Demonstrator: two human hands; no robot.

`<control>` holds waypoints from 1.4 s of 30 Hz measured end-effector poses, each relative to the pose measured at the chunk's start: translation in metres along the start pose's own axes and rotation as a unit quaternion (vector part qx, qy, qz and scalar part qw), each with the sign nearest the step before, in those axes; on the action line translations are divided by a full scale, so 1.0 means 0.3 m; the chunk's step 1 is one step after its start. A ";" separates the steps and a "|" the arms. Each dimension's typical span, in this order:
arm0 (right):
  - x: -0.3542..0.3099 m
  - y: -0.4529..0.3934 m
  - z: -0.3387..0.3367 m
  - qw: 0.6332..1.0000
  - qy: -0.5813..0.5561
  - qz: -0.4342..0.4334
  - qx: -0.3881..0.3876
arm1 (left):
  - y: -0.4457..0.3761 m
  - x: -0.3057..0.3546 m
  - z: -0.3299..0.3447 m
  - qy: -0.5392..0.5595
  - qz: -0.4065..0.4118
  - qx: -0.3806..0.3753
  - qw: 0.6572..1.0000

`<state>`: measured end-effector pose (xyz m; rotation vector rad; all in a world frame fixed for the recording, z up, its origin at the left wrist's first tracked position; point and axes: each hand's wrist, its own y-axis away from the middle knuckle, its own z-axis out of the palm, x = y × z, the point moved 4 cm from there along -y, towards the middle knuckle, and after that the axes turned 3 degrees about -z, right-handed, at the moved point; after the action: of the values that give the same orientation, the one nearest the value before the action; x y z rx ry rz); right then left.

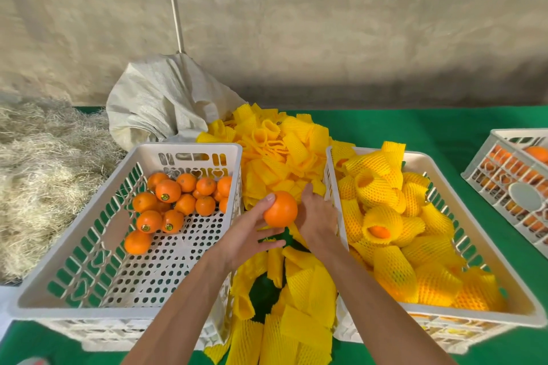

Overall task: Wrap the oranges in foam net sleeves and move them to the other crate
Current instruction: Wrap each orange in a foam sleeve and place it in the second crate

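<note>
Loose foam net sleeves point(299, 317) litter the green desk point(415, 127) below a concrete wall point(296, 38), where the left hand point(252, 234) grips an orange point(280, 208) between both crates, right hand point(318, 216) reaching down, its grip unclear

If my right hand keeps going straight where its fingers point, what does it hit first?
Probably the pile of loose foam net sleeves just beyond the right hand; its fingertips look already at the pile's near edge, though depth is unclear.
</note>
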<state>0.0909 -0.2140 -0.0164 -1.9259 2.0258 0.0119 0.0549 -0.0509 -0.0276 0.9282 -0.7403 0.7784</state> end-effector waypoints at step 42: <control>-0.124 0.174 -0.086 0.945 -0.113 -0.261 0.161 | -0.047 -0.013 -0.050 -0.268 0.241 0.200 0.911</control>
<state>0.0347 -0.1801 0.0054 -2.0664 1.2368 -0.2051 0.0679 -0.0439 -0.0426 1.3824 -1.3572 1.1531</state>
